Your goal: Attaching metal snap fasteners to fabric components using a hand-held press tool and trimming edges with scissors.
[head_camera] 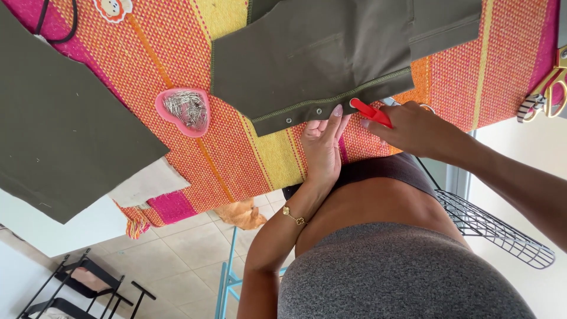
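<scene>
Two hands work olive fabric (313, 59): left hand (322, 147) flat open, right hand (413, 127) gripping red tool (371, 112).

We see the garment (319, 56) lying on the tabletop (248, 147), the pin dish (184, 111) just left of it, scissors (552, 88) far right.

Bright even daylight, washed-out glare at right edge and lower left, soft shadows, sharp focus, slight wide-angle stretch at edges
</scene>
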